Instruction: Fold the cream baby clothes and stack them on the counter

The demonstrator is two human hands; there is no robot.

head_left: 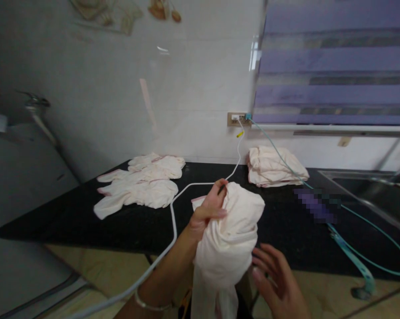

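My left hand point(208, 209) grips the top of a pale pink garment point(229, 248) and holds it up over the front edge of the black counter point(70, 217). The cloth hangs bunched from the hand down past the counter edge. My right hand point(277, 279) is open with fingers spread, just right of the hanging cloth and lower, holding nothing. A white cable point(173, 208) runs across the counter close to my left forearm.
Unfolded pale garments point(141, 186) lie spread at the back left of the counter. A folded stack point(274, 166) sits at the back right under a wall socket point(238, 118). A teal cable point(369, 261) loops toward a steel sink point(375, 195) at the right.
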